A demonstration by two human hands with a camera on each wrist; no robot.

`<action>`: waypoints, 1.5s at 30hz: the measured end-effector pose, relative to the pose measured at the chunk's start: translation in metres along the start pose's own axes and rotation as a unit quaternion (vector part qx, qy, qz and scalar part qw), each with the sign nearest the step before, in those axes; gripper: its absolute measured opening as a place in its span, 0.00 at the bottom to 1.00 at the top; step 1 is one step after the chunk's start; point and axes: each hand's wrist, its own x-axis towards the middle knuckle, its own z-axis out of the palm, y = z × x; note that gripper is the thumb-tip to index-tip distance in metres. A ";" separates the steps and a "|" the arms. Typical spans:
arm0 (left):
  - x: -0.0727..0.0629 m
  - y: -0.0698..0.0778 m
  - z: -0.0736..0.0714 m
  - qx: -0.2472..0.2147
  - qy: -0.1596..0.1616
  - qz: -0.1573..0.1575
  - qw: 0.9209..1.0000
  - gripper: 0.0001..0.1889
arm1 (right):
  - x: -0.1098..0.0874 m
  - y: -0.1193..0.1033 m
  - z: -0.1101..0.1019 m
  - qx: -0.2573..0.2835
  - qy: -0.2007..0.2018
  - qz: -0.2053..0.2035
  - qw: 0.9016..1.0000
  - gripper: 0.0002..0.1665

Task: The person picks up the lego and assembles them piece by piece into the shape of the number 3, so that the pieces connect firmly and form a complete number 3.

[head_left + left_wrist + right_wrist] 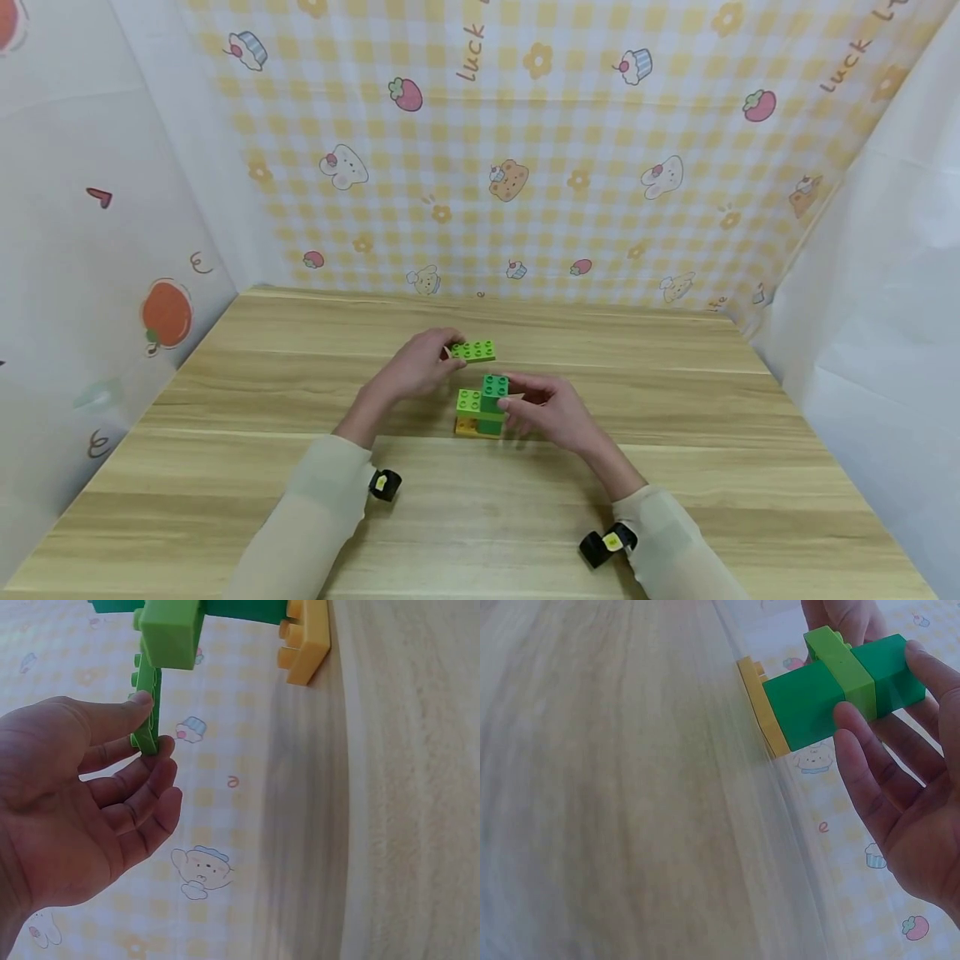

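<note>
My left hand (422,364) pinches one end of a light green building brick (480,351), long and low with two rows of studs, behind a small brick stack. The thumb lies on its studded side and the fingertips lie underneath in the left wrist view. My right hand (553,413) holds the stack from the right, with the thumb at the dark green top brick (494,386). Below that brick, a light green brick (468,402) juts out to the left. Under it come another dark green brick (806,705) and a thin yellow base (763,712), standing upright on the table.
The wood-grain table (480,517) spreads around both hands. A checked, patterned cloth (480,225) hangs behind its far edge, with pale cloth (862,250) at the sides. Each wrist wears a small black camera (386,485) over a cream sleeve (315,508).
</note>
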 end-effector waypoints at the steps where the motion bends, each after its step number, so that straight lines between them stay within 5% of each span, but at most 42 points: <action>1: -0.002 0.001 -0.001 -0.002 0.001 0.001 1.000 0.19 | 0.000 0.000 0.000 0.000 0.000 0.000 1.000 0.27; 22: -0.032 0.017 -0.020 -0.045 -0.004 0.056 0.997 0.17 | 0.000 -0.001 0.000 -0.008 -0.002 0.007 1.000 0.26; 45: -0.038 0.025 -0.024 -0.071 -0.056 0.085 0.992 0.15 | 0.000 -0.001 0.000 -0.015 -0.005 0.000 1.000 0.27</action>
